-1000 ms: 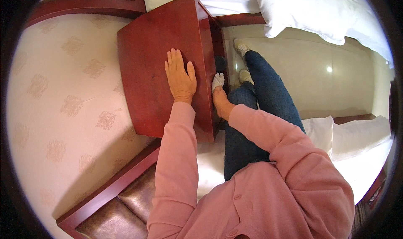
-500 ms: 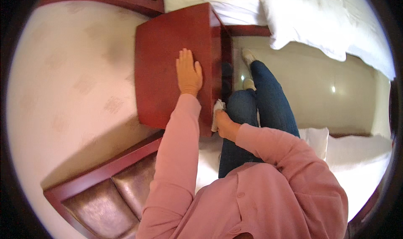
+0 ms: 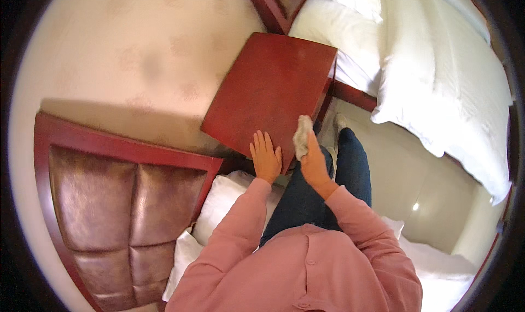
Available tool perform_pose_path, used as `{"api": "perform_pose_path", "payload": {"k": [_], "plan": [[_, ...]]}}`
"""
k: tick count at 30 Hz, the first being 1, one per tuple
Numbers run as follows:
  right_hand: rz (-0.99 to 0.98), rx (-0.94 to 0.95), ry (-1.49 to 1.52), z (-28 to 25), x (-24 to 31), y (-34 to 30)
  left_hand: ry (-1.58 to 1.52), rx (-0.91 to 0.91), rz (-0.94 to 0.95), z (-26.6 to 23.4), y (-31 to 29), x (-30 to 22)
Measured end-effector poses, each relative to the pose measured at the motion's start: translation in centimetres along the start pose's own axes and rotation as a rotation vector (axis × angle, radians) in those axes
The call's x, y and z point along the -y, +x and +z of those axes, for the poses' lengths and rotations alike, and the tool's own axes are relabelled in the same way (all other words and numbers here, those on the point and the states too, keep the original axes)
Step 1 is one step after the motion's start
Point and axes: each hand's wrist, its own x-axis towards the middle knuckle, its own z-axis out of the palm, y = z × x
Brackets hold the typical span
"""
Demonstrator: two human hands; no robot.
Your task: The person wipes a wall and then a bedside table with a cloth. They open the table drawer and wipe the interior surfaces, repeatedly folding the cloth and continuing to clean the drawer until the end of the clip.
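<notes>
A reddish-brown wooden nightstand (image 3: 273, 82) stands before me, its flat top bare. My left hand (image 3: 266, 157) lies on the near edge of that top, fingers stretched out and holding nothing. In my right hand (image 3: 314, 161) is a crumpled whitish cloth (image 3: 302, 137), gripped between thumb and fingers beside the nightstand's right edge. The cloth overlaps the edge in this view; whether it touches the wood I cannot tell.
A bed with white bedding (image 3: 421, 76) is at the far right. Behind the nightstand runs a patterned beige wall (image 3: 136, 55). A padded brown headboard (image 3: 131, 202) and white pillow (image 3: 219, 202) are near left. Pale tiled floor (image 3: 394, 159) lies between the beds.
My left hand has slid from the middle of the nightstand top back to its near edge. My right hand has raised the cloth from the nightstand's side. The view has turned.
</notes>
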Motion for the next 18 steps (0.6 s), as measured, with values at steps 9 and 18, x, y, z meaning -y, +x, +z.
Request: {"api": "perform_pose_path", "payload": {"k": [9, 18], "plan": [[-0.437, 0.288, -0.789, 4.3, -1.9, 1.2, -0.064, 0.132, 0.081, -1.7, -3.2, 1.8], [-0.56, 0.226, -0.744, 3.3, -2.7, 3.8, -0.066, 0.057, 0.091, -1.0, -4.0, 2.0]]}}
